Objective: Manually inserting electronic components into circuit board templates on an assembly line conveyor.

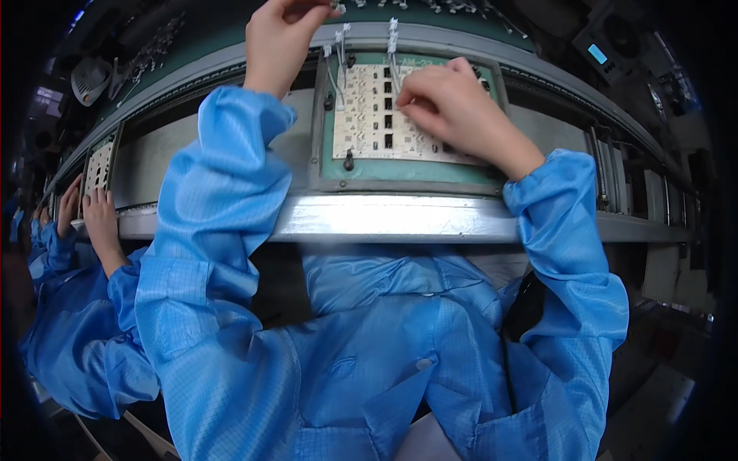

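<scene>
A cream circuit board point(361, 127) with a column of black components lies in a green fixture plate point(369, 175) with black clips. My right hand point(453, 104) is over the board's right half, fingers pinched together close to its surface; whatever they hold is hidden. Beside those fingertips, a thin wire lead with white connectors point(393, 38) reaches over the board's far edge. More white-tipped leads point(340, 58) rest on the board's far left part. My left hand point(283, 42) is raised beyond the far left corner, thumb and fingers closed near a small white piece at the picture's top edge.
A metal rail point(400, 217) runs along the near side of the conveyor line. Several white connector leads point(446, 6) lie on the green surface at the back. At far left, another person's hands point(100, 219) work at a second board point(98, 167). A device with a lit screen point(597, 54) stands back right.
</scene>
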{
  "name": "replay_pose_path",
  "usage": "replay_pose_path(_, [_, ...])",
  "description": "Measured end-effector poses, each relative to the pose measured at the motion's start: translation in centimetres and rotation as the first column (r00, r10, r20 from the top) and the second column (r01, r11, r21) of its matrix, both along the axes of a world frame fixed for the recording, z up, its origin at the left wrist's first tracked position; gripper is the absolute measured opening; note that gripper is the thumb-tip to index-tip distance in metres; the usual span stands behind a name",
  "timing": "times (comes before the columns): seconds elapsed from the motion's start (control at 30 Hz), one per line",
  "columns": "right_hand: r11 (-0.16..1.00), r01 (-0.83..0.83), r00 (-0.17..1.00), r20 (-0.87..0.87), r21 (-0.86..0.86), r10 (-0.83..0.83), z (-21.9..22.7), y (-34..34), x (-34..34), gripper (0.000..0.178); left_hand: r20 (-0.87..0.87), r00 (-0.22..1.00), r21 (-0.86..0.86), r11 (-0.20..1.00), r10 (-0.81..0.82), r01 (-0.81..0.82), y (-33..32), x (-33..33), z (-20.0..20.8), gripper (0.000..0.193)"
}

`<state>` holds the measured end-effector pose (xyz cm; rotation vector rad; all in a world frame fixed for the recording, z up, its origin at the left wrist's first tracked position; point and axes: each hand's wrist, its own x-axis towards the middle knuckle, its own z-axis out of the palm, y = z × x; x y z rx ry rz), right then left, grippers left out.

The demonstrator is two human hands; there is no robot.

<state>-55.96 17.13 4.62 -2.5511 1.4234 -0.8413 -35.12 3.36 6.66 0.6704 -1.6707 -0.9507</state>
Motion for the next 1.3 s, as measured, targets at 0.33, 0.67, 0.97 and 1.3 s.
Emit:
replay_pose_path(0.33, [0.985, 0.050, 0.973, -0.232, 0.163, -0.011, 2.7, 2.5, 0.3, 0.022, 0.402, 0.889, -0.599, 0.797, 0.219, 0.075, 6.0, 1.9, 0.1, 0.015])
replay_pose_path(0.67, [0.939, 0.094, 0.975, -0.220, 0.331, -0.020, 3.1, 2.0, -0.2, 0.033, 0.037, 0.988, 0.299, 0.945, -0.153, 0.135, 6.8, 3.4, 0.2, 0.016])
replay_pose_path(0.97, [0.963, 0.269, 0.959, -0.096, 0.016, -0.266, 1.5, -3.4, 0.7, 0.025, 0.476, 0.849, -0.506, 0.861, 0.230, 0.050, 12.7, 5.9, -0.5, 0.020])
replay_pose_path(1.3, [0.908, 0.363, 0.873, -0.263, -0.210, -0.410, -0.8, -10.5, 2.7, 0.013, 0.607, 0.731, -0.410, 0.911, 0.312, -0.048, 10.9, 4.0, -2.5, 0.022])
